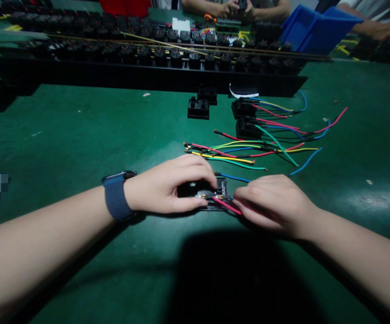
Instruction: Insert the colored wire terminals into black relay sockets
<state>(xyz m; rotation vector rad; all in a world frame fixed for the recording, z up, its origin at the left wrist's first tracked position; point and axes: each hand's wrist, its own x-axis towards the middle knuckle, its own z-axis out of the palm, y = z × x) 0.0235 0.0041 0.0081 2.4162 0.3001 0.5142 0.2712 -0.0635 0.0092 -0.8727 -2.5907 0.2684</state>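
A black plastic socket housing (221, 185) lies on the green table, partly covered by my fingers. My left hand (178, 184), with a dark watch on its wrist, grips the housing between thumb and fingers. To its right, my right hand (272, 202) is closed in a pinch on wires at the housing's edge. A red wire (227, 205) with a metal terminal runs from the housing toward my right fingertips. A blue wire (233, 177) passes just behind. Beyond my hands lie several loose red, yellow, green and blue wires (229, 150) with metal ends.
Two black housings with wires attached (245, 128) sit behind the loose wires, beside bare black housings (198, 108). A long black rack (141, 81) full of black parts crosses the back. Behind it are a blue bin (316, 31), a red bin (125, 6) and other people's hands (237, 9).
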